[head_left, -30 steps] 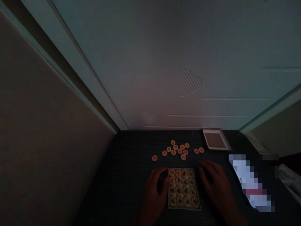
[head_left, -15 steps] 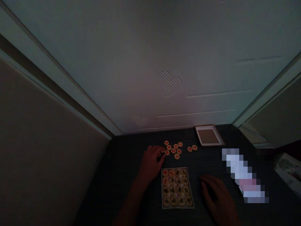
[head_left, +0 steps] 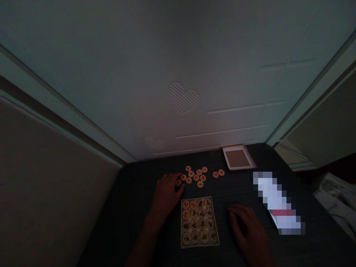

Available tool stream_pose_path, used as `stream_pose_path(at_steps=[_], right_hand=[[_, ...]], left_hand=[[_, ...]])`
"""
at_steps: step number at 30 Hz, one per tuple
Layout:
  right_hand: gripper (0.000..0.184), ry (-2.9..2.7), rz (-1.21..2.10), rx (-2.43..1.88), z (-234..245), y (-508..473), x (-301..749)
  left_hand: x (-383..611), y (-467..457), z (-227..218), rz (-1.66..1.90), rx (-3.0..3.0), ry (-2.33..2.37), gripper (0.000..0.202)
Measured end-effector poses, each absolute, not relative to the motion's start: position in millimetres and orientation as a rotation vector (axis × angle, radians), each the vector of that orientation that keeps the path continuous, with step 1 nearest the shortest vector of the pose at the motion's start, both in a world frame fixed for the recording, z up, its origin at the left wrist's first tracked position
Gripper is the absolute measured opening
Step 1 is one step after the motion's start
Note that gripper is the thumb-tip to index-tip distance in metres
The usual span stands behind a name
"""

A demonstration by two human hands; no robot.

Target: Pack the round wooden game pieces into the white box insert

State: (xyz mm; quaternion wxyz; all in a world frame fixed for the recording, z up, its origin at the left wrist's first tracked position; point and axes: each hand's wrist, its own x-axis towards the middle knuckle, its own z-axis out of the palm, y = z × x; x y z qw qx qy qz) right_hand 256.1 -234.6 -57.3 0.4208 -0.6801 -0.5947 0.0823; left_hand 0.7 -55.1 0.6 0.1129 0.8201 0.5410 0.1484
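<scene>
My left hand (head_left: 167, 193) rests on the dark table at the near left of the loose red-marked xiangqi pieces. Its thumb and forefinger are apart, with one piece (head_left: 178, 183) lying between them and another (head_left: 183, 177) by the forefinger tip. I cannot see that either is gripped. Several more loose pieces (head_left: 196, 178) lie to the right of these. In front of me sits a shallow box (head_left: 182, 222) filled with rows of pieces, mostly black-marked, a few red at its far left. My right hand (head_left: 249, 230) lies to the right of that box, fingers loosely bent and apart, holding nothing.
A shallow box lid (head_left: 226, 157) with a brown inside lies at the back of the table (head_left: 133, 193). Right of my right hand is a bright, pixelated phone-like object (head_left: 278, 205). A white panel (head_left: 133, 92) with embossed hearts rises behind the table.
The view has swung a little to the right, so everything sits further left. My left forefinger has drawn back slightly, uncovering a red piece. My right hand stays beside the box.
</scene>
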Motion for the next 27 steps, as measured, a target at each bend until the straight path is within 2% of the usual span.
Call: stream_pose_path(at_steps=[6,11,18,27], right_hand=[[0.022,-1.491,0.230,-1.683,-60.2,-235.4,258.1],[0.025,-1.470,0.285,-1.704,-60.7,-237.1,259.4],[0.028,-1.474,0.299,-1.745,-57.7,-237.7,259.5],[0.028,-1.446,0.244,-1.708,-51.9,-234.1,258.4]], left_hand=[[-15.8,-60.0,-1.2,0.480,2.373,1.603,0.027],[-47.2,-73.0,-2.7,0.547,2.345,1.683,0.034],[-58.9,-84.8,-21.5,0.694,2.095,1.643,0.024],[-22.5,-44.0,12.3,0.589,2.266,1.491,0.033]])
